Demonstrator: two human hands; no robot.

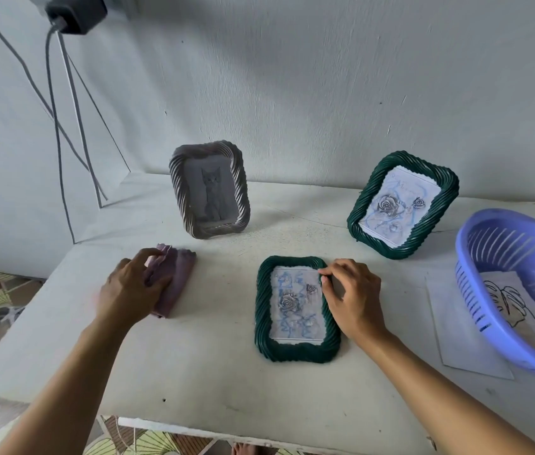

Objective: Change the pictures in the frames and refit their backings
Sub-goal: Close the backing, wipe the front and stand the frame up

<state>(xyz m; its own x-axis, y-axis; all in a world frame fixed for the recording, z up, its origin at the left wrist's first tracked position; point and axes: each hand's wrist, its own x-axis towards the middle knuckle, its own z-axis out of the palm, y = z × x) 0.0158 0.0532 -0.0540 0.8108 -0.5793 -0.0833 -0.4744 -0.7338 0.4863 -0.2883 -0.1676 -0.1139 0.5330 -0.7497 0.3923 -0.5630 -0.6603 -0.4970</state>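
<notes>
Green frame [295, 351] with a rose picture lies flat near the middle of the table [193, 372]. The right hand [354, 297] pinches its far right inner corner. The left hand [128, 287] grips a mauve cloth [179, 277] near the left edge. A grey frame [240, 201] and a second green frame [404, 251] stand by the back edge, and a blue basket [466, 257] sits at the right edge.

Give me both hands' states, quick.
Left hand: grips the folded purple cloth.
Right hand: fingertips pinch the upper right edge of the green frame lying flat.
</notes>
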